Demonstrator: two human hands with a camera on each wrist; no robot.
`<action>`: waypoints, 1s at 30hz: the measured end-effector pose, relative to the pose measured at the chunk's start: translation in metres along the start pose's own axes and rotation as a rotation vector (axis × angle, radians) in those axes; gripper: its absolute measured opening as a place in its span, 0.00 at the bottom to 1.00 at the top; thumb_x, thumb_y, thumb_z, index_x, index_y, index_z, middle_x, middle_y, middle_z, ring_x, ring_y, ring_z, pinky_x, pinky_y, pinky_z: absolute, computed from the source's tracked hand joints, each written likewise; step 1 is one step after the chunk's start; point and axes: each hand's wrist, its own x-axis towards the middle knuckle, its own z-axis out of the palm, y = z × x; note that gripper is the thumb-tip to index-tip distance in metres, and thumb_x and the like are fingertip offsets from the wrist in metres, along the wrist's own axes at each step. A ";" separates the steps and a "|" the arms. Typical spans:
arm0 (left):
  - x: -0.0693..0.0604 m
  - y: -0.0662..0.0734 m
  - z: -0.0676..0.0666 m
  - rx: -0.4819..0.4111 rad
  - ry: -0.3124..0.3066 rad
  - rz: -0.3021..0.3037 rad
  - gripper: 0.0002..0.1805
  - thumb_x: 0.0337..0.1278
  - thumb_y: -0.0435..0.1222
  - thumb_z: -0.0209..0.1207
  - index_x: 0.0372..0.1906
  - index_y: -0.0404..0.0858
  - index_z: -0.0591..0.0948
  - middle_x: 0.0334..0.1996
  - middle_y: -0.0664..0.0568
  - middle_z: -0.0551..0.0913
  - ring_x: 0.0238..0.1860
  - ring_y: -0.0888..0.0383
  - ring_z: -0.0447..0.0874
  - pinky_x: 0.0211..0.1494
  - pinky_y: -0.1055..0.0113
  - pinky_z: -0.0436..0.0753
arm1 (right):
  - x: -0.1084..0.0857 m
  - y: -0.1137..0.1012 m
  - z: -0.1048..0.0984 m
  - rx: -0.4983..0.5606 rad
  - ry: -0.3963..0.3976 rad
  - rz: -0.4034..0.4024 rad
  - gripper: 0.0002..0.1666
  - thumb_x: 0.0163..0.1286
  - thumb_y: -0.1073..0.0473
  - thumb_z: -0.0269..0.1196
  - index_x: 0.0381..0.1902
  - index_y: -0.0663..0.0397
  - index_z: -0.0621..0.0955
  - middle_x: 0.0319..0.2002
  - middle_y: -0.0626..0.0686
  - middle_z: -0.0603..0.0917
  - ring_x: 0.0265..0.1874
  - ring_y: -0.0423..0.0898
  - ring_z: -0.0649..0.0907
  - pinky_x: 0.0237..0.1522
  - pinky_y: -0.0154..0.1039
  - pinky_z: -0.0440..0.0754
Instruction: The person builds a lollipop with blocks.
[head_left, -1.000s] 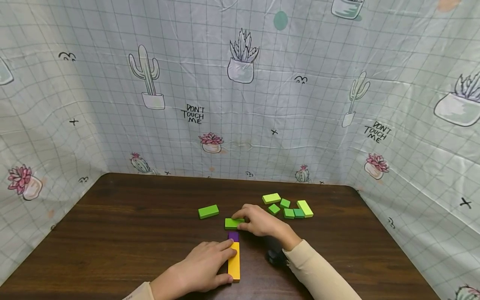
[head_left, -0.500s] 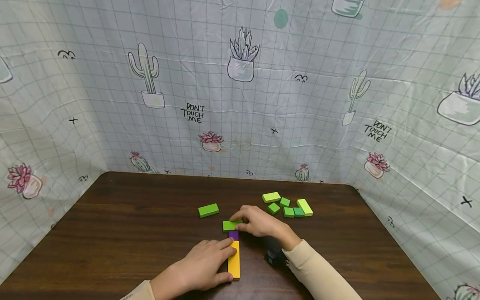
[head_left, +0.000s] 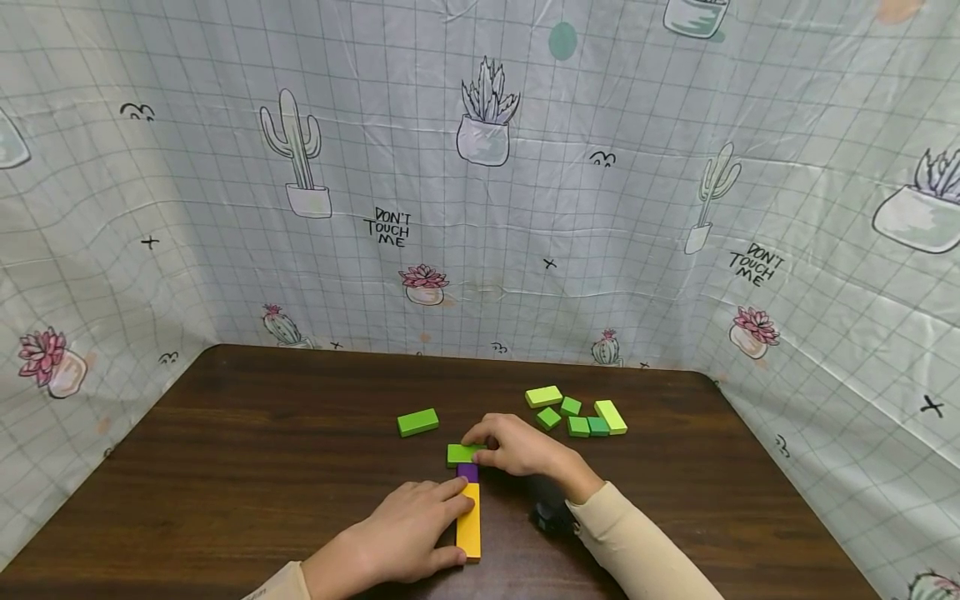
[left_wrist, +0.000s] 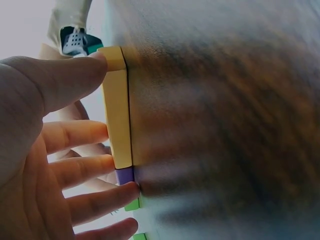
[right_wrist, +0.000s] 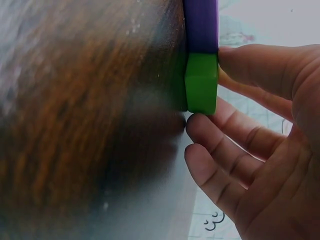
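My left hand (head_left: 401, 532) rests on a long yellow block (head_left: 468, 533) lying lengthwise on the table. Its thumb touches the near end, and the fairly straight fingers reach over the block, as the left wrist view also shows. A purple block (head_left: 467, 472) sits against the yellow block's far end, partly hidden by a fingertip. Crosswise beyond it lies a green block (head_left: 461, 453), which my right hand (head_left: 517, 446) pinches at its right end between thumb and fingers. In the right wrist view, this green block (right_wrist: 201, 82) touches the purple block (right_wrist: 202, 25).
Another green block (head_left: 417, 422) lies farther back on the left. Several green and yellow-green blocks (head_left: 578, 427) are grouped at the back right of the dark wooden table (head_left: 247, 467). A patterned curtain (head_left: 360, 167) hangs behind. A black device (head_left: 551, 517) is by my right wrist.
My right hand has drawn the green block slightly nearer and to the left, closing the gap to the purple block. My left hand has stayed in place.
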 end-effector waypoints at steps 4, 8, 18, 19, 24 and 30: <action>0.001 -0.001 0.001 0.002 0.007 0.001 0.32 0.57 0.57 0.60 0.62 0.45 0.75 0.67 0.48 0.68 0.63 0.50 0.70 0.61 0.49 0.71 | 0.000 0.000 -0.001 0.008 -0.001 0.009 0.14 0.68 0.58 0.62 0.51 0.48 0.83 0.43 0.43 0.80 0.37 0.36 0.77 0.40 0.32 0.77; 0.002 -0.002 0.001 0.002 0.011 0.002 0.32 0.57 0.57 0.60 0.62 0.44 0.75 0.67 0.48 0.68 0.63 0.50 0.69 0.62 0.49 0.70 | -0.001 0.001 0.000 0.016 -0.003 0.016 0.14 0.67 0.58 0.63 0.51 0.48 0.83 0.43 0.43 0.80 0.37 0.36 0.77 0.40 0.32 0.77; 0.004 -0.003 -0.002 -0.005 0.014 -0.010 0.36 0.57 0.59 0.58 0.65 0.43 0.73 0.67 0.49 0.68 0.64 0.50 0.68 0.62 0.49 0.70 | -0.001 0.002 0.001 0.013 -0.004 0.021 0.14 0.67 0.57 0.63 0.50 0.49 0.83 0.43 0.43 0.80 0.37 0.36 0.77 0.41 0.32 0.77; 0.004 -0.004 -0.002 -0.008 0.007 -0.014 0.36 0.57 0.59 0.58 0.65 0.43 0.73 0.68 0.48 0.67 0.64 0.50 0.68 0.62 0.48 0.70 | -0.001 0.002 0.001 0.012 -0.005 0.022 0.14 0.67 0.57 0.63 0.50 0.49 0.83 0.43 0.43 0.81 0.38 0.36 0.77 0.41 0.32 0.77; 0.009 -0.010 -0.005 -0.011 -0.036 -0.028 0.37 0.58 0.60 0.56 0.67 0.44 0.71 0.69 0.49 0.65 0.65 0.48 0.67 0.62 0.48 0.69 | 0.000 0.001 0.001 0.015 -0.009 0.023 0.14 0.67 0.58 0.63 0.50 0.49 0.83 0.44 0.43 0.81 0.40 0.37 0.77 0.43 0.33 0.77; 0.014 -0.016 -0.006 -0.007 -0.040 -0.036 0.37 0.56 0.61 0.57 0.67 0.46 0.72 0.69 0.49 0.65 0.65 0.48 0.66 0.62 0.47 0.69 | 0.000 0.001 0.000 0.014 -0.014 0.022 0.14 0.67 0.58 0.63 0.51 0.49 0.83 0.44 0.44 0.81 0.39 0.37 0.77 0.42 0.32 0.77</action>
